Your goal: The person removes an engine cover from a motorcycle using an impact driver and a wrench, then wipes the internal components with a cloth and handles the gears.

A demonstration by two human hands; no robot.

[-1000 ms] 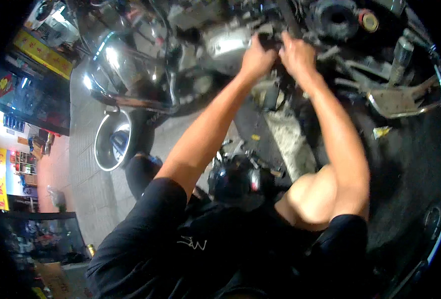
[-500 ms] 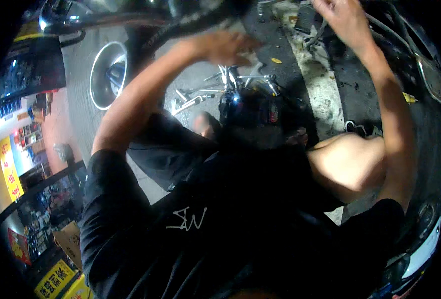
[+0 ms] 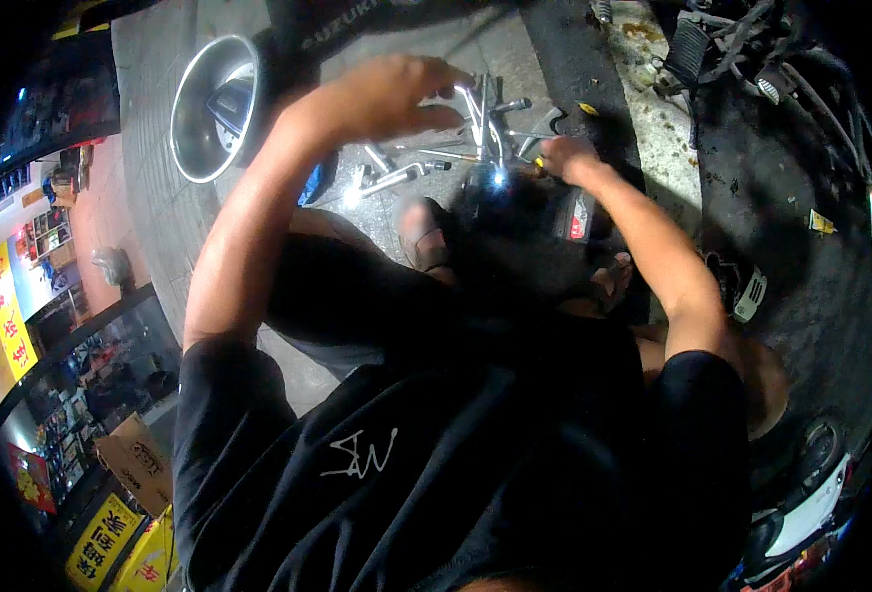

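My left hand (image 3: 397, 94) hovers over the left side of a heap of metal hand tools (image 3: 482, 123), thumb and fingers apart, nothing visible in it. Its fingertips come close to the upper ends of several long, shiny tools. At the heap's right side is my right hand (image 3: 569, 161), fingers curled and bunched together beside a small yellow piece (image 3: 540, 161). Whatever those fingers grip is hidden. A dark tool container (image 3: 515, 212) with a red label stands under the heap, between my feet. Loose silver tools (image 3: 397, 178) lie on the pavement left of it.
A metal basin (image 3: 181, 118) with a dark object inside stands at the far left. Cables and motorcycle parts (image 3: 727, 49) fill the upper right. A pale painted strip (image 3: 668, 123) crosses the ground. Lit shop shelves (image 3: 51, 232) and a cardboard box (image 3: 132, 459) are at the left edge.
My right hand has come down from the upper right to the tools. My left hand stays near them, its fingers now clearer. The view has shifted, showing more motorcycle parts at upper right.
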